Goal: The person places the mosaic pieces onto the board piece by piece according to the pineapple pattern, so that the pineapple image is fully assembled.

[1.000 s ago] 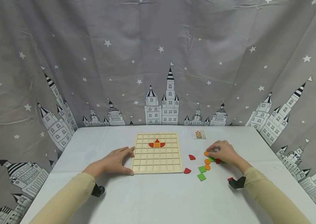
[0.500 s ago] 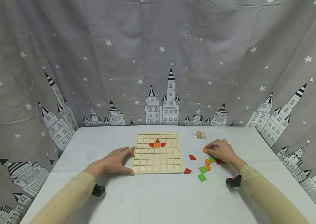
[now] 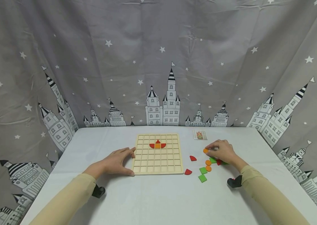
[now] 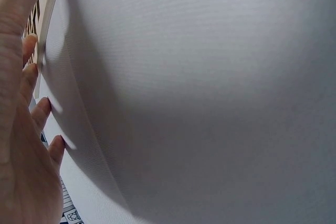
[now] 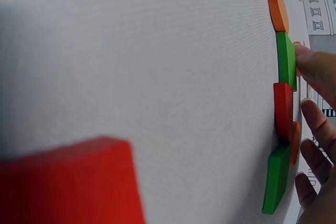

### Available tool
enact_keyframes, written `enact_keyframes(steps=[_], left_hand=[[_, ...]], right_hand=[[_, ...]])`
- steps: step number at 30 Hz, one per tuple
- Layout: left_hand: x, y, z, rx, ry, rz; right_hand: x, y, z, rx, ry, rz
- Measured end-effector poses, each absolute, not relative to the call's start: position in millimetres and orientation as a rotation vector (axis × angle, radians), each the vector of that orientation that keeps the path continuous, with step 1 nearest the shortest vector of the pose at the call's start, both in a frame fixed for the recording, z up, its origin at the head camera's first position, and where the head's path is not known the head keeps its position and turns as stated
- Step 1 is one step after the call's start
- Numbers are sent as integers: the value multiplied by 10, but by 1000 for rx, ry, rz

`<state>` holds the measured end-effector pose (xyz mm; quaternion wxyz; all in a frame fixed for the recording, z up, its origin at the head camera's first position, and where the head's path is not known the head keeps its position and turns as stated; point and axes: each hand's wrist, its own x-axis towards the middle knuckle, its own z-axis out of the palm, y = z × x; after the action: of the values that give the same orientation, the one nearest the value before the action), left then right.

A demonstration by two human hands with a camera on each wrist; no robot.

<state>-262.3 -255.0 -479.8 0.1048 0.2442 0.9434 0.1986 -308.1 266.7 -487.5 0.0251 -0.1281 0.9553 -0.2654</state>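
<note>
My left hand rests against the left edge of a pale wooden grid board, thumb near its front corner. In the left wrist view, the fingers lie spread beside the board's edge. A red triangle, an orange square and two red quarter-circles sit together in the upper grid. To the right of the board, my right hand pinches an orange disc between thumb and fingertips. Below that hand lie a green piece and a red piece.
Loose on the white table are orange discs, green squares and red quarter-circles. A gridded pattern card lies at the back right. Close to the right wrist camera is a blurred red piece.
Over the first half second my right hand shifted slightly back and left with the orange disc; since then it has held nearly still. The left hand stays at the board.
</note>
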Motion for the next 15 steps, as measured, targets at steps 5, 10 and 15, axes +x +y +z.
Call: enact_keyframes(steps=[5, 10, 15], left_hand=[[-2619, -2550, -4795, 733, 2782, 591], [-2615, -2549, -4792, 723, 2783, 597], [-2599, -2540, -4790, 757, 2800, 616]], right_hand=[[-3092, 2667, -4886, -405, 2960, -812], [-3110, 2659, -4897, -436, 2975, -797], [-3120, 2642, -4900, -464, 2982, -792]])
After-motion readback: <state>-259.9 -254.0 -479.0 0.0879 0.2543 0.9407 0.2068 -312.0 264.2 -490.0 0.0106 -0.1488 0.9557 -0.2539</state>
